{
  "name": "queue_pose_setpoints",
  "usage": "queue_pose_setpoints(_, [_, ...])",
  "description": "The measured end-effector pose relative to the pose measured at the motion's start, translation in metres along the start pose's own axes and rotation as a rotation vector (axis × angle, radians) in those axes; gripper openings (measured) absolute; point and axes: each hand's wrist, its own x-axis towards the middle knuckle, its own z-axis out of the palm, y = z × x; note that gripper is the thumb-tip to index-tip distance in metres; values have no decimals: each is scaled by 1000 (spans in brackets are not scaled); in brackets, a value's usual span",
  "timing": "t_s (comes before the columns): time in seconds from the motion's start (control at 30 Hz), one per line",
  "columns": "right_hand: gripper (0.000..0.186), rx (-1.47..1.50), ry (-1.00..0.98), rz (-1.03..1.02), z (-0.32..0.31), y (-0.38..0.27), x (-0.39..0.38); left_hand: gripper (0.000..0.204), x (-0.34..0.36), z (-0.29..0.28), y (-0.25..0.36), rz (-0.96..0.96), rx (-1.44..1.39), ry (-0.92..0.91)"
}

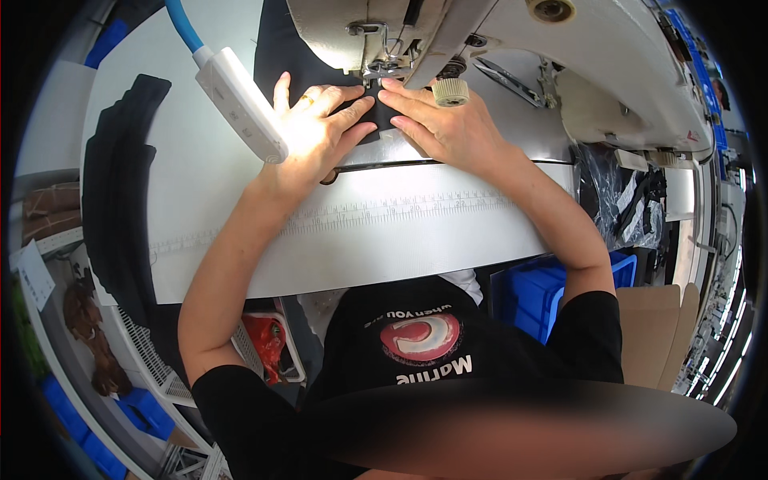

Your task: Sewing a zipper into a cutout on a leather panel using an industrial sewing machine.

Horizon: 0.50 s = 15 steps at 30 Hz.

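Observation:
Black fabric [280, 46] lies under the needle area of a white sewing machine [328, 32], and a strip of it shows between my hands. My left hand [320, 120] rests on the fabric left of the presser foot [376, 72], its fingers spread and a ring on one. From the other side my right hand [448, 124] lies with stretched fingers, the fingertips at the fabric's right edge close to the foot. Both hands press from above and grip nothing I can see. The needle tip is hard to make out.
A white lamp [240, 104] on a blue flexible arm hangs over my left wrist. Stacked black fabric pieces [120, 176] lie along the table's left edge. Thread snips [512, 80] lie behind the needle area. A blue crate [528, 296] stands below the table, right; plastic-wrapped pieces [632, 200] lie above it.

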Motion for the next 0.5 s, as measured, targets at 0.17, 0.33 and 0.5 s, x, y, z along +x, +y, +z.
queue_pose_setpoints(0.17, [38,-78,-21,148,-9,4,3,44,0,1,3,49,38,68])
queue_pose_setpoints(0.33, [43,-148,-78,176,-25,-47,0,47,-4,-1,10,82,58,123])
queue_pose_setpoints(0.5, [30,103,21,99,-52,-44,-23,29,-5,-3,5,75,108,111])
